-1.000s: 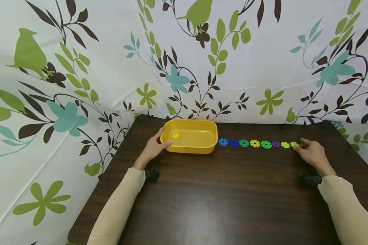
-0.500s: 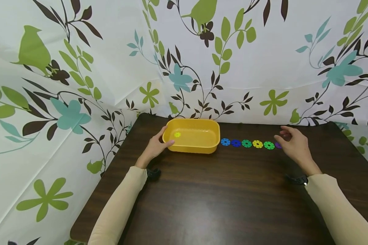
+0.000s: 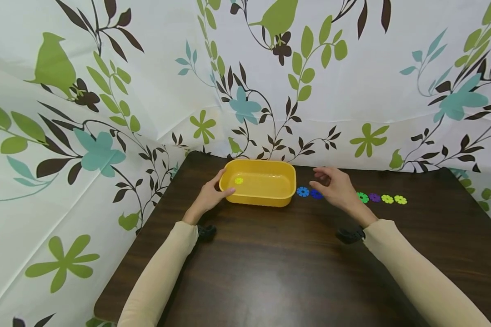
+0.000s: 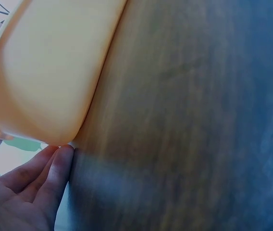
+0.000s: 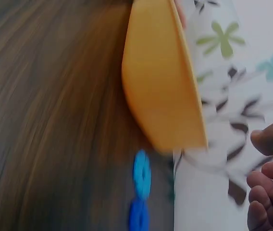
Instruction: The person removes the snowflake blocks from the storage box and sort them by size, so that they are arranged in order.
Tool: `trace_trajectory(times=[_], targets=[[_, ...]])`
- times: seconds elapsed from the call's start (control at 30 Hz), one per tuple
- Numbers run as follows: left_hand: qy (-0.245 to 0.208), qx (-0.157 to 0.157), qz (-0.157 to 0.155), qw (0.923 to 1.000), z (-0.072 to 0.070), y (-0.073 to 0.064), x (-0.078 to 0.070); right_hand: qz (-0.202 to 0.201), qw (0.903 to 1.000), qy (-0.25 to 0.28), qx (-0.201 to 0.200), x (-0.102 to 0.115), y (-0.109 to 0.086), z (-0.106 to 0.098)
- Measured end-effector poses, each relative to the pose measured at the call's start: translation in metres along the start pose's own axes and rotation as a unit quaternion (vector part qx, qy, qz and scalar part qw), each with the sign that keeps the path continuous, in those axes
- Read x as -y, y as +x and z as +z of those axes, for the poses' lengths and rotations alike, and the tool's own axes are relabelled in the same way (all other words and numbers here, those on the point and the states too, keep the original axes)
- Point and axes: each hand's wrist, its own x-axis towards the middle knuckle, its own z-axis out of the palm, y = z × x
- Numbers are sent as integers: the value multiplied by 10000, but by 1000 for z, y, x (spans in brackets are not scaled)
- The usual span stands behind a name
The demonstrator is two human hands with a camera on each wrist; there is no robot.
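Note:
My left hand point(image 3: 207, 196) grips the left end of a yellow plastic tub point(image 3: 258, 200), thumb over the rim and fingers along the outside wall. Inside the tub lies one yellow-green flower-shaped disc point(image 3: 239, 180). My right hand point(image 3: 337, 187) hovers just right of the tub, fingers loosely bent with nothing between them. Below it a row of notched discs runs rightward: a light blue disc point(image 3: 303, 192), a dark blue disc point(image 3: 316, 194), a green disc point(image 3: 363, 197), a purple disc point(image 3: 374, 197) and two yellow-green discs point(image 3: 394, 199). The hand hides the row's middle.
The dark wooden table point(image 3: 253, 259) stretches in front of both arms. A white patterned cloth point(image 3: 331, 100) hangs behind the table and along its left side, close behind the tub. Dark straps point(image 3: 350, 235) are on both wrists.
My right hand has left the yellow-green disc at the row's right end and swept left above the row toward the tub. My left hand has kept its hold on the tub.

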Motion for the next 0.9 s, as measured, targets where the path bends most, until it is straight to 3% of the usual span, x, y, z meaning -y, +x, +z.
trace_trajectory(times=[0.23,0.4,0.6,0.9], targets=[[16,-74,93,9999,0,-1,4,-185,9968,345,700,38,29,41],[-68,-22,110,9999,1,-2,1,-107,9899,507,1317,57,46,66],[-52,-85,112,9999,0,-2,0,-293,9811,452,1861,81,66,98],[-156,-70,-8,9999,0,-2,-2,187,9707,380,2365,102,92,148]])
